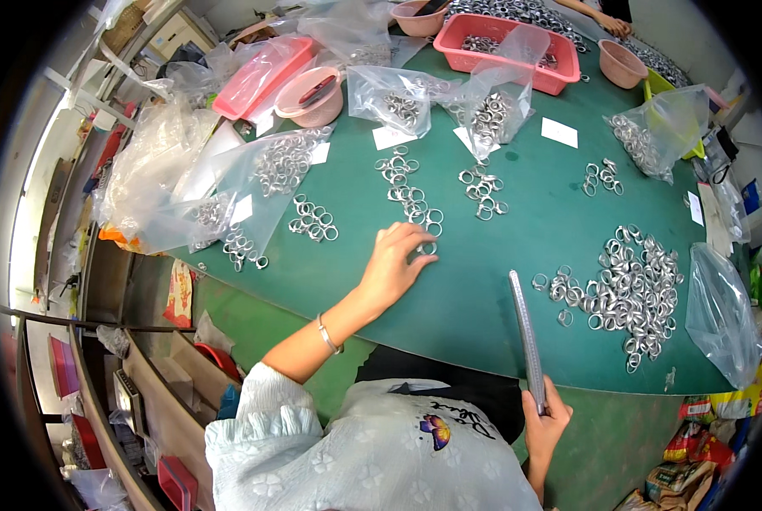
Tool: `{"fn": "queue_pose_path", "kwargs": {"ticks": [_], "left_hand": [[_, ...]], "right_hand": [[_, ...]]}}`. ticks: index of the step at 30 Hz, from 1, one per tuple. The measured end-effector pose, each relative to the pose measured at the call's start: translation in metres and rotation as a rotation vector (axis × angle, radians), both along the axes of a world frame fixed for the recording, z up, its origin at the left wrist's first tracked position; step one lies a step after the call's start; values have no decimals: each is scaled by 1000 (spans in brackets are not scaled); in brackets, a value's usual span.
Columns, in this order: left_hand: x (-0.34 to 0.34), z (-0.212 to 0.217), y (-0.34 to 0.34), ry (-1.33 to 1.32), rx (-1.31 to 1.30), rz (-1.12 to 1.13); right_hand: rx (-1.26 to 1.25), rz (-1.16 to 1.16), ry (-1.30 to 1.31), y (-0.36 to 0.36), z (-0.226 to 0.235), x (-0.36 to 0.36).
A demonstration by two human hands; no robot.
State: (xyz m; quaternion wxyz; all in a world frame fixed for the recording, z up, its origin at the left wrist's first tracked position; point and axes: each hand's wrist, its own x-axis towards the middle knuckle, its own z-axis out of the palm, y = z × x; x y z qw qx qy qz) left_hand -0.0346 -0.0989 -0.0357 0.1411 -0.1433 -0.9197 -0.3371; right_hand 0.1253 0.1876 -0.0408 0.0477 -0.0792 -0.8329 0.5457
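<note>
My left hand (pixel 395 260) reaches over the green table (pixel 483 289), its fingertips touching a metal ring (pixel 429 248) at the near end of a loose row of rings (pixel 408 192). A bracelet sits on that wrist. My right hand (pixel 544 422) is at the table's near edge, closed around the lower end of a long tapered grey metal rod (pixel 526 328) that points away from me. A large heap of metal rings (pixel 628 285) lies just right of the rod.
Small ring groups (pixel 313 220) (pixel 483 187) (pixel 600 176) dot the table. Clear plastic bags of rings (pixel 283 162) (pixel 491 111) (pixel 653 136) lie around, an empty bag (pixel 721 311) at right. A pink tray (pixel 504 47) and pink bowls (pixel 313 94) stand at the back, by another person's hand (pixel 611 21).
</note>
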Motion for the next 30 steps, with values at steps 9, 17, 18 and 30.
{"fn": "queue_pose_path", "kwargs": {"ticks": [9, 17, 18, 30], "left_hand": [[-71, -13, 61, 64, -22, -185], [-33, 5, 94, -45, 10, -360], [-31, 6, 103, -59, 3, -405], [-66, -2, 179, -343, 38, -472]], "right_hand": [[-11, -40, -10, 3, 3, 4], [-76, -170, 10, 16, 2, 4], [-106, -207, 21, 18, 0, 5], [-484, -453, -18, 25, -1, 14]]}}
